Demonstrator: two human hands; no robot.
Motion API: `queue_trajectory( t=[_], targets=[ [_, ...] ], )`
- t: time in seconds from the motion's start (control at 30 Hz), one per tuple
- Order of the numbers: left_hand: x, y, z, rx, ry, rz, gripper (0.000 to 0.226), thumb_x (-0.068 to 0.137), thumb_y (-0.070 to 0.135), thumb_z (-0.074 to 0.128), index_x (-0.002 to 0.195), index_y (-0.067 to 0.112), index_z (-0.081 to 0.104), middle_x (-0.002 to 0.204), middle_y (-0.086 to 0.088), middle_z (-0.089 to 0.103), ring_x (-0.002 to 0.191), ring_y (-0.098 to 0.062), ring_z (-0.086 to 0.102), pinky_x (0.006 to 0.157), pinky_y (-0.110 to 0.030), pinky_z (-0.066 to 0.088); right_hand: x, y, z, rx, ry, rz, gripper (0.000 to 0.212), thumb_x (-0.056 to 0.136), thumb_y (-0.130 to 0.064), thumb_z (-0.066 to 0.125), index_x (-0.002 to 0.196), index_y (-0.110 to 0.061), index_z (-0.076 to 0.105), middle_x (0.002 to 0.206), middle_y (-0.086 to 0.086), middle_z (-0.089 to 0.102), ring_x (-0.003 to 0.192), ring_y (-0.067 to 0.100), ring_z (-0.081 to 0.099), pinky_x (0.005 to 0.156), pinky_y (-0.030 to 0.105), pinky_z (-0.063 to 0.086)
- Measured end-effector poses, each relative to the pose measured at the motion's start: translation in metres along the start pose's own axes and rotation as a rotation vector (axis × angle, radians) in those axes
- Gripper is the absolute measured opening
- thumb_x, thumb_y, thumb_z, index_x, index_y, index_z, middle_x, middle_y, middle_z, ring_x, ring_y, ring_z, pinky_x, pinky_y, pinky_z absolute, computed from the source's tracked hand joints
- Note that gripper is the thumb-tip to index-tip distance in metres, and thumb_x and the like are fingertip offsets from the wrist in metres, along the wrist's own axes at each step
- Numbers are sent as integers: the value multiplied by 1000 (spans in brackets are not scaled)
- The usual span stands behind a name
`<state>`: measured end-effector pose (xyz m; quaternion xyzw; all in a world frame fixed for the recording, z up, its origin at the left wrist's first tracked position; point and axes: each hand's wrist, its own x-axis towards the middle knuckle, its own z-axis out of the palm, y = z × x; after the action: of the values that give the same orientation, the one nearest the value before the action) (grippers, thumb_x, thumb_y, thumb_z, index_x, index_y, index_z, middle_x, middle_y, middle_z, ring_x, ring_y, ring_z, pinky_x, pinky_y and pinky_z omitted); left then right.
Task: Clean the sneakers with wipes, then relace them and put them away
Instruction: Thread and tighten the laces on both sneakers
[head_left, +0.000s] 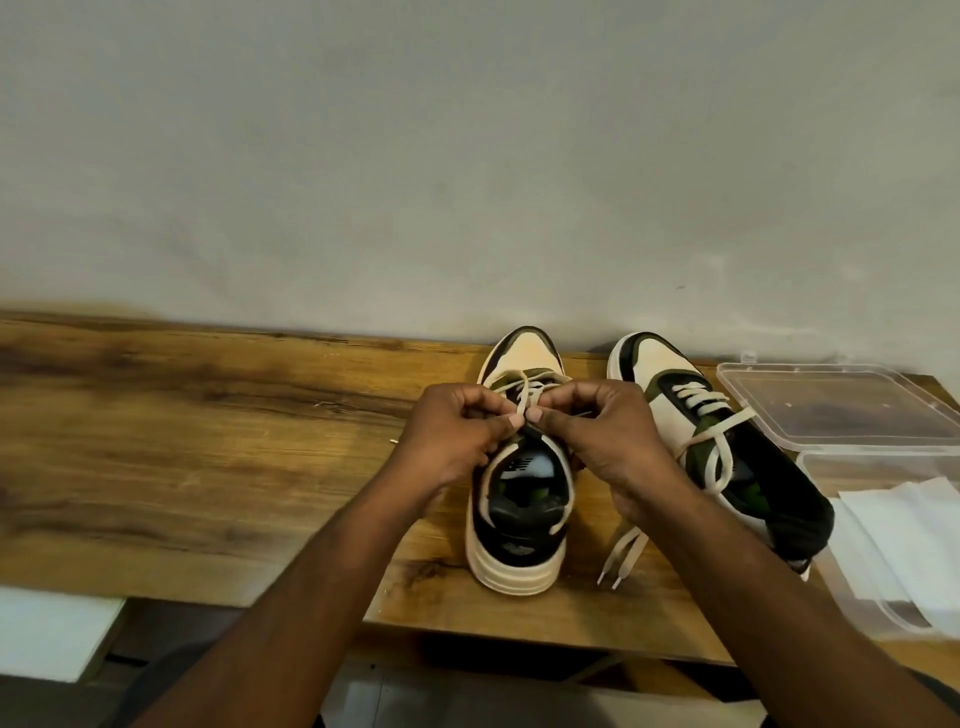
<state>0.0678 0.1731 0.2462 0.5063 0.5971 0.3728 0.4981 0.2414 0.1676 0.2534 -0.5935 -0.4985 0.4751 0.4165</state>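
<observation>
Cream laces (524, 387) are being worked on the near sneaker (519, 467), which is sitting at the middle of the wooden table (208, 441) with its toe pointing to twelve o'clock. The left hand (452, 431) and the right hand (608, 431) are both pinching the lace just above the shoe's tongue, fingers curled tight on it, thumbs almost touching. The lace ends are hanging down into the shoe opening.

The second sneaker (711, 447) is lying at three o'clock, leaning over, its lace tips (610, 574) trailing on the table at five o'clock. Farther to three o'clock, a clear plastic box (831, 405) is sitting open with white wipes (904, 545) beside it.

To do this well, the hands should be pulling both sides evenly, keeping the lace flat, and not tugging so hard that the shoe is sliding.
</observation>
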Motion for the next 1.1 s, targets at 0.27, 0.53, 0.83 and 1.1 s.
queue_trajectory(
  t=[0.27, 0.53, 0.83, 1.1],
  targets=[
    [-5, 0, 20, -118, 46, 40, 5, 94, 15, 74, 89, 16, 75, 71, 7, 67, 52, 5, 57, 48, -13, 42, 5, -6, -14, 39, -87, -13, 4, 91, -8, 79, 88, -9, 77, 72, -2, 74, 59, 3, 67, 50, 16, 49],
    [1, -1, 25, -167, 97, 170, 7, 91, 16, 76, 90, 22, 73, 93, -1, 74, 81, -14, 67, 69, -32, 56, 8, -2, -13, 104, -21, -101, 6, 89, -7, 81, 94, -10, 79, 86, 2, 78, 73, 7, 72, 60, 18, 54],
    [1, 7, 26, -259, 77, 144, 15, 95, 6, 72, 105, 16, 77, 74, 7, 73, 51, 0, 55, 48, -16, 43, 10, 0, -11, 186, -11, -111, 10, 87, -9, 82, 97, -10, 79, 94, 8, 80, 84, 17, 73, 69, 24, 58],
    [1, 11, 28, -380, 121, 105, 8, 94, 11, 75, 101, 13, 79, 73, 7, 74, 56, 1, 61, 50, -14, 45, 7, -9, -10, 301, 14, -115, 15, 88, -6, 79, 102, -2, 77, 80, 1, 79, 66, 2, 70, 56, 14, 52]
  ],
)
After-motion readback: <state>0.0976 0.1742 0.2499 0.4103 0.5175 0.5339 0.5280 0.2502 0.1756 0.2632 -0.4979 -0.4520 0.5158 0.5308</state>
